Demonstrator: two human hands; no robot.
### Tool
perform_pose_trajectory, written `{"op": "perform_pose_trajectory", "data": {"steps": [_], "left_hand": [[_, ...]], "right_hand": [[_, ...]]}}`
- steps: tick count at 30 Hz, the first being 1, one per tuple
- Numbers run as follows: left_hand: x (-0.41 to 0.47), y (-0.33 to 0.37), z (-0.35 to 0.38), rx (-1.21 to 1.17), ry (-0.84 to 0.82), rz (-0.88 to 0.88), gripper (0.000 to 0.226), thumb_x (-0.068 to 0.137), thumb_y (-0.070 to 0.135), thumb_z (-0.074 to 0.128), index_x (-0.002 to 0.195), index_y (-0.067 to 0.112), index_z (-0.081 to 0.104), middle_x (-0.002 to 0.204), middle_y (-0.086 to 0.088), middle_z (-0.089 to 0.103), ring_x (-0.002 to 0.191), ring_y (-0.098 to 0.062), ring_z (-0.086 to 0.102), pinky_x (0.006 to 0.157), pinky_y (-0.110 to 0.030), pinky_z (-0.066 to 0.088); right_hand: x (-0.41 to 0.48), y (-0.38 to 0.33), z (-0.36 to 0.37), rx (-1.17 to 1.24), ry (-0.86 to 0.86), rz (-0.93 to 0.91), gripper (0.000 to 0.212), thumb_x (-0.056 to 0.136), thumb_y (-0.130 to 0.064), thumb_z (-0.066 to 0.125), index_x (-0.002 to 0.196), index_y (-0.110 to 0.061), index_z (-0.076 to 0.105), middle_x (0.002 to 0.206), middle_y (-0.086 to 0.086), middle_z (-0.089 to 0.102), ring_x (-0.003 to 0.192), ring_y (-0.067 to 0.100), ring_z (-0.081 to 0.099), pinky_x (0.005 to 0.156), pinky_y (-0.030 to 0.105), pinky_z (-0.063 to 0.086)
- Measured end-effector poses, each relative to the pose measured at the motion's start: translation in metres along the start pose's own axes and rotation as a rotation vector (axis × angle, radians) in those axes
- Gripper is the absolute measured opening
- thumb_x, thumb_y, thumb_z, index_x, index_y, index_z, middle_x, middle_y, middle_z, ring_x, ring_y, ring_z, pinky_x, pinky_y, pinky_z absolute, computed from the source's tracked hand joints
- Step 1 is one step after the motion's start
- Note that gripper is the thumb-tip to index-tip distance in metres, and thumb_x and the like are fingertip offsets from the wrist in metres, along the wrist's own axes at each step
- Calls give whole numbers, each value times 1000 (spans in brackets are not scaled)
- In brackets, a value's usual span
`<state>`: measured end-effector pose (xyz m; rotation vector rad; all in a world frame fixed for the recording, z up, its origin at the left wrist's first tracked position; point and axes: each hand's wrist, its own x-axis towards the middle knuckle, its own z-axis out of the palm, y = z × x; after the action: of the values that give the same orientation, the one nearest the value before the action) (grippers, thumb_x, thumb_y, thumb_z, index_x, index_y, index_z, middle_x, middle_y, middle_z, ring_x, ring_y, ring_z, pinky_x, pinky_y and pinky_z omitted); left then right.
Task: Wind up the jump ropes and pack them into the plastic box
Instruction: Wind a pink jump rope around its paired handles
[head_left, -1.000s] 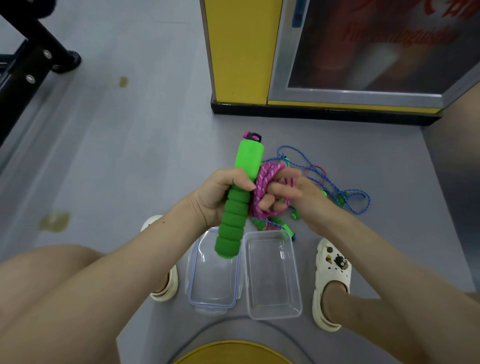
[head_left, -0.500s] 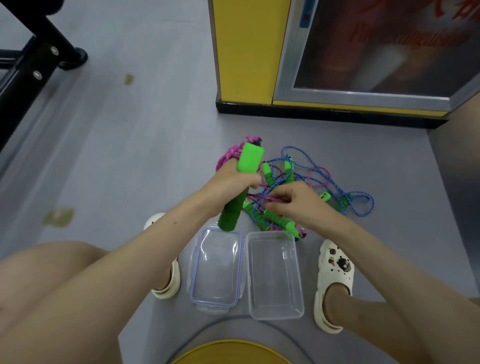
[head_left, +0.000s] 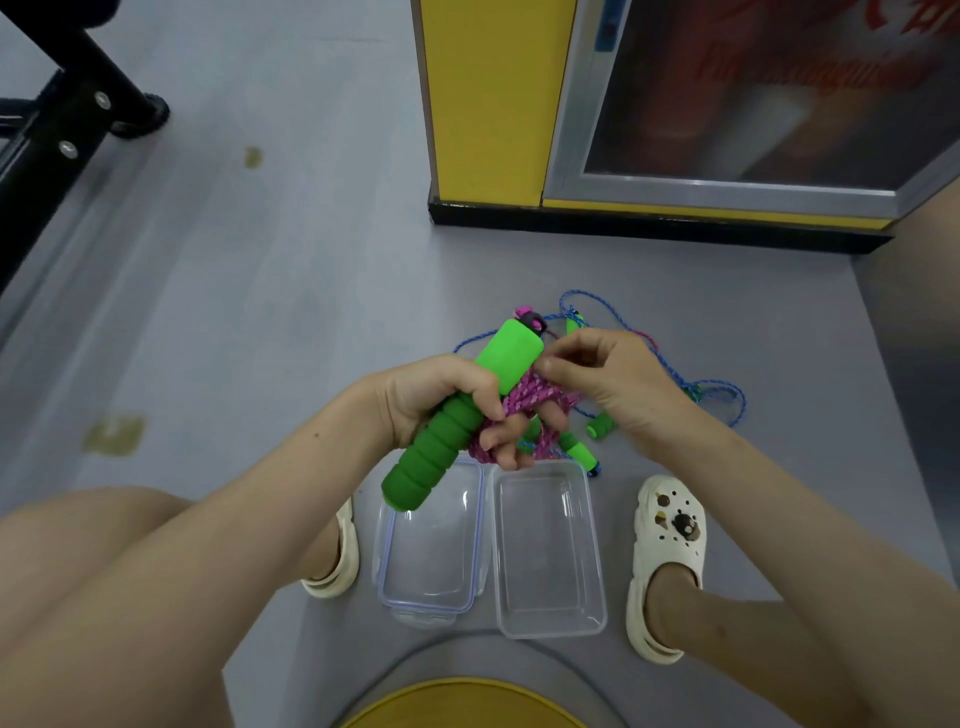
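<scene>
My left hand (head_left: 441, 400) grips a green foam handle (head_left: 462, 415) of the pink jump rope (head_left: 524, 400), whose coils wrap around the handle and my fingers. My right hand (head_left: 602, 379) pinches the pink rope beside the handle's top end. Behind my hands a blue jump rope (head_left: 696, 384) with small green handles (head_left: 600, 428) lies tangled on the floor. Below my hands sit the clear plastic box (head_left: 550, 618) and, to its left, its clear lid (head_left: 431, 597).
My feet in cream clogs (head_left: 670, 551) flank the box and lid on the grey floor. A yellow cabinet with a black base (head_left: 623, 223) stands behind. A black metal frame (head_left: 62, 130) is at the far left. A yellow stool edge (head_left: 462, 701) shows at the bottom.
My right hand has risen from the rope pile to the top of the handle, carrying the pink rope around it. The handle has tilted and the pink coils now sit lower on it.
</scene>
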<state>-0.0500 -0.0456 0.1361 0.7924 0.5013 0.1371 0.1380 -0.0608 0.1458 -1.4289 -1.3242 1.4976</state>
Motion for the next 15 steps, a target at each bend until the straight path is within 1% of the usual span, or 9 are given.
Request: {"op": "perform_pose_trajectory", "data": {"steps": [1,4,5,7,9,11,12,14,15], "left_hand": [[1,-1,0,-55,-43,21,41,58,13,68,95,-2,63,54,-7,54,58,-23,62,90,-40,49],[5,-1,5,-146,-96,112,35,60,18,70,92,4,68,55,-5,56,59,-22,62,87,-37,51],[6,-1,6,-163,-104,140,36,61,19,69,94,4,69,57,-5,58,62,-22,63,85,-36,51],[9,1,8,-222,-139,193,42,66,17,65,104,0,67,63,-6,62,71,-24,66,90,-39,48],[11,2,9,-301,-175,249,46,70,14,62,112,-3,64,73,-10,67,83,-28,68,93,-41,48],[13,3,9,-336,-141,295,51,66,15,65,114,-3,65,83,-13,71,89,-29,68,91,-38,52],[14,4,11,-338,-112,320,53,64,16,67,114,-2,65,88,-14,72,91,-28,69,91,-37,52],[16,5,17,-389,-57,381,57,62,13,65,117,-3,64,100,-18,72,98,-29,68,96,-40,50],[17,6,21,-444,8,417,61,60,10,64,119,-5,62,104,-19,70,101,-30,67,96,-42,50]], "right_hand": [[1,0,0,36,7,10,11,80,-4,69,78,-14,66,70,-6,66,64,-3,59,65,10,47],[3,-2,0,157,28,37,13,82,-3,65,78,-15,67,64,-11,68,63,-3,61,64,10,48],[4,-2,-1,182,33,42,13,83,-2,64,79,-14,67,65,-11,69,64,-2,62,65,11,50],[4,-2,0,200,37,56,13,84,2,61,83,-9,68,69,-7,70,66,1,64,67,14,53],[2,0,2,181,2,70,17,87,8,54,88,-2,68,66,-2,69,61,4,64,60,17,52],[-2,2,4,190,-52,111,24,91,11,42,91,3,64,54,-4,65,50,5,59,51,15,47],[-3,3,5,185,-60,135,26,91,11,39,88,2,63,52,-5,63,49,4,57,49,13,45],[-3,4,5,157,-53,163,23,92,8,42,88,0,64,65,1,66,59,7,61,54,13,48],[-2,6,5,134,-58,169,18,92,6,46,92,3,64,73,5,67,64,9,62,58,15,51]]}}
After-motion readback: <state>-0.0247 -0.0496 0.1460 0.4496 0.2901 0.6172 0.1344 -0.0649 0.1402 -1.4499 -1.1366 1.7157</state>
